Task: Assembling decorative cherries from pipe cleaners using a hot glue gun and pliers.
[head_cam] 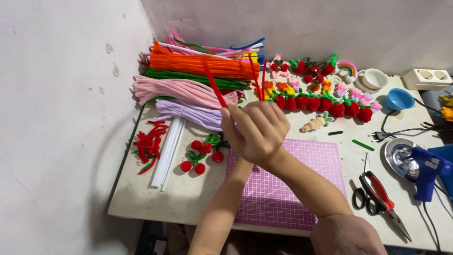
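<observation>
Above the pink gridded cutting mat [283, 189] on the bench [188, 193], the left hand [236, 130] and right hand [266, 130] press together, pinching a red fuzzy pipe cleaner [214, 87] whose stems stand up uncoiled. Beyond, a row of finished red chenille strawberries [325, 104] lies before the bundled orange pipe cleaners [198, 63].

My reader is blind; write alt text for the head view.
Both hands, left hand and right hand, clasp together twisting red fuzzy pipe cleaners above a pink gridded cutting mat, with bundled coloured pipe cleaners behind.
</observation>
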